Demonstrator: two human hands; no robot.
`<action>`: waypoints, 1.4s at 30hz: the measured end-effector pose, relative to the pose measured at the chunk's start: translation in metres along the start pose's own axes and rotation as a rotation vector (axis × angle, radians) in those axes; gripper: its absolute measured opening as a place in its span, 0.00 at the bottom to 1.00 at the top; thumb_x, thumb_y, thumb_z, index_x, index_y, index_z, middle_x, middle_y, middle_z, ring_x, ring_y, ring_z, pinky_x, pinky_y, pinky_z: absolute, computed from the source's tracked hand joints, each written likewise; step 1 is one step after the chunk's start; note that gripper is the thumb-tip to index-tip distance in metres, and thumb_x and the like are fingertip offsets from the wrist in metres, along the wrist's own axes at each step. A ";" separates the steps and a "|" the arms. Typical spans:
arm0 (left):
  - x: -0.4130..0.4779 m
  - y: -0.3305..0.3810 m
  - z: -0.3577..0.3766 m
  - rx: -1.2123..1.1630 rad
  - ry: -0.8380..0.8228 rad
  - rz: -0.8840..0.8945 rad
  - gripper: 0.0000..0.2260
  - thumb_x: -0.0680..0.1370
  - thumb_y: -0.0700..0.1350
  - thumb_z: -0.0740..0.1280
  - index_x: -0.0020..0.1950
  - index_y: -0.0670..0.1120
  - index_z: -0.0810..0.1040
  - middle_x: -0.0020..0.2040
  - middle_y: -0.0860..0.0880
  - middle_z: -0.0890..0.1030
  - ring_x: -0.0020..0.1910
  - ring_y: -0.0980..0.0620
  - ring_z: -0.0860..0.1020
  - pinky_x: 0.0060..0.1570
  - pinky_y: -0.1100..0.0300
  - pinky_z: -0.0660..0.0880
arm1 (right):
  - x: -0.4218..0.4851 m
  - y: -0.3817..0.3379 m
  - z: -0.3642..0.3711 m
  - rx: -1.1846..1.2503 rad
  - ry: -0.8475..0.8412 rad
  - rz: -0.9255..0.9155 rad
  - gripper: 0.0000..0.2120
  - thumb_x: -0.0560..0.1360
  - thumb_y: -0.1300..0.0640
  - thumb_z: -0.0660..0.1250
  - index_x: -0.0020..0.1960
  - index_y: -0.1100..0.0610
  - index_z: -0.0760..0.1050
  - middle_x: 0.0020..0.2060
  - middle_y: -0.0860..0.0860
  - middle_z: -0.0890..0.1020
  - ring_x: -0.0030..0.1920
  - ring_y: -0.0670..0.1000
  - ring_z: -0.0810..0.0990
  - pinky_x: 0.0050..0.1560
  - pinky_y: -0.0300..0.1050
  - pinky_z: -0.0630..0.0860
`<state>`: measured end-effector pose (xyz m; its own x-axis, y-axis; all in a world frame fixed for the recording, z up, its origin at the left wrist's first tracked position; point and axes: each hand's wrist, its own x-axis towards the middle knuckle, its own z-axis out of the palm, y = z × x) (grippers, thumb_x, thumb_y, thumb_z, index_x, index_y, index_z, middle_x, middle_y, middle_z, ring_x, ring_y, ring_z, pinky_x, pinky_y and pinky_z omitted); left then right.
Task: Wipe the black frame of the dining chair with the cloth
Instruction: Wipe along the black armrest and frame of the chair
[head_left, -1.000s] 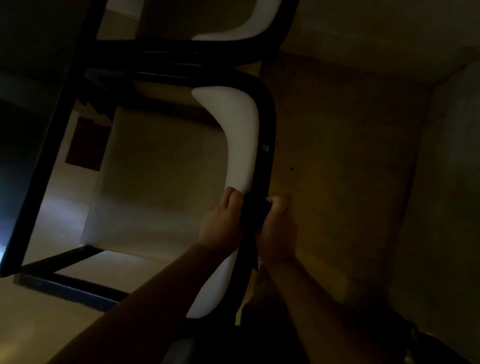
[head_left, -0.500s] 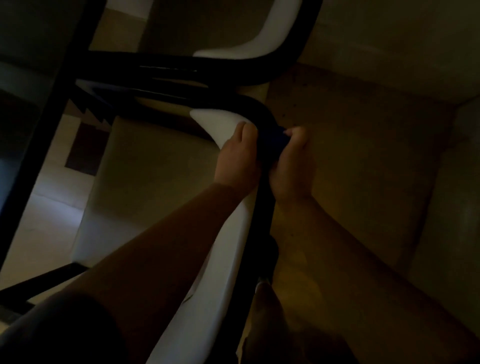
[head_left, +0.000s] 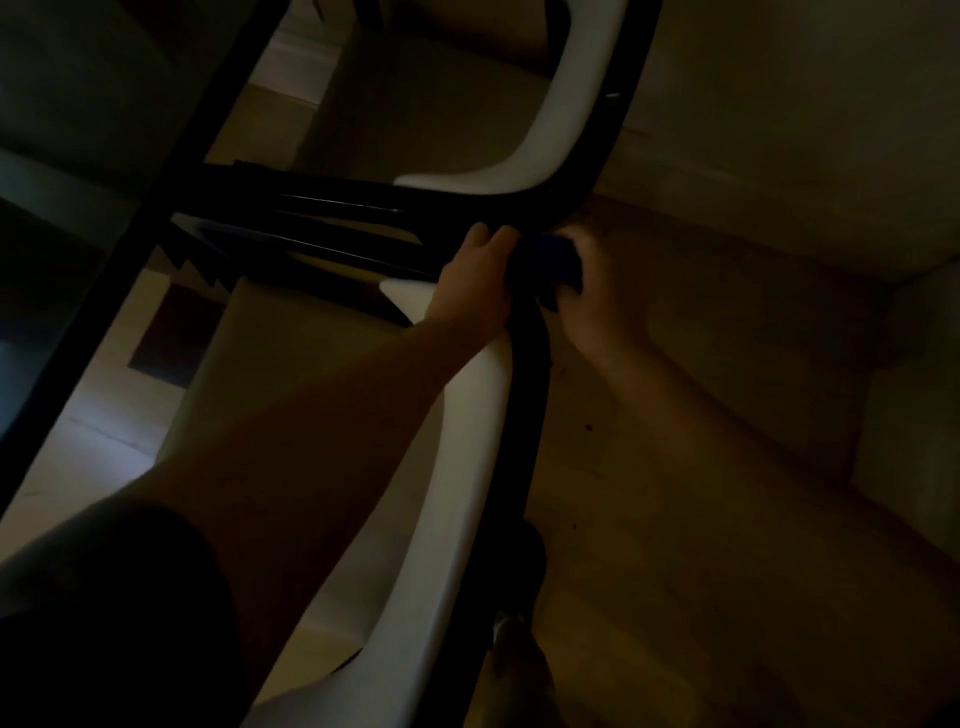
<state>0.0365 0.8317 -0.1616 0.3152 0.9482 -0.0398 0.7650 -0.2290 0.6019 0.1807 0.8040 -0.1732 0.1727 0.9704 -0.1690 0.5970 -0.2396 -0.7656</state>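
The scene is dim. A dining chair with a white backrest pad (head_left: 462, 441) and a black frame (head_left: 522, 415) runs up the middle of the head view. A dark blue cloth (head_left: 553, 262) is wrapped over the frame at its far curved corner. My right hand (head_left: 597, 296) grips the cloth from the right side of the frame. On the left side, my left hand (head_left: 475, 278) clasps the frame and the pad's upper end, its fingertips touching the cloth. Most of the cloth is hidden between the two hands.
A second chair (head_left: 566, 104) with the same white pad and black frame stands just beyond, close to the hands. A black table leg (head_left: 130, 249) crosses diagonally at the left. The wooden floor (head_left: 727, 415) lies to the right, and a foot (head_left: 514, 660) shows near the bottom.
Both hands have slid with the cloth away from me along the black frame, from the middle of the backrest's edge to its far curved corner.
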 end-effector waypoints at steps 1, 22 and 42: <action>-0.006 -0.002 -0.002 0.002 -0.005 0.002 0.12 0.76 0.37 0.63 0.59 0.42 0.74 0.57 0.40 0.73 0.51 0.41 0.76 0.50 0.50 0.75 | -0.006 0.000 -0.001 -0.033 -0.021 -0.005 0.21 0.76 0.61 0.65 0.67 0.50 0.68 0.63 0.53 0.76 0.62 0.55 0.76 0.60 0.54 0.76; -0.282 -0.018 -0.016 0.010 -0.331 0.144 0.15 0.78 0.44 0.63 0.66 0.48 0.73 0.67 0.52 0.73 0.53 0.49 0.80 0.51 0.54 0.79 | -0.311 -0.011 0.051 -0.123 -0.128 0.203 0.23 0.77 0.57 0.64 0.72 0.50 0.66 0.65 0.51 0.74 0.65 0.52 0.74 0.64 0.50 0.74; -0.463 -0.066 -0.045 0.157 -0.566 0.202 0.12 0.77 0.46 0.64 0.59 0.44 0.75 0.61 0.47 0.69 0.50 0.46 0.77 0.49 0.56 0.77 | -0.504 -0.046 0.129 -0.091 -0.133 0.393 0.24 0.76 0.56 0.64 0.71 0.50 0.66 0.65 0.53 0.72 0.61 0.54 0.76 0.60 0.52 0.76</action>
<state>-0.1851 0.4178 -0.1472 0.6785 0.6286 -0.3802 0.7190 -0.4621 0.5192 -0.0346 0.3301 -0.1330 0.3014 0.7990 -0.5204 0.5737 -0.5879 -0.5703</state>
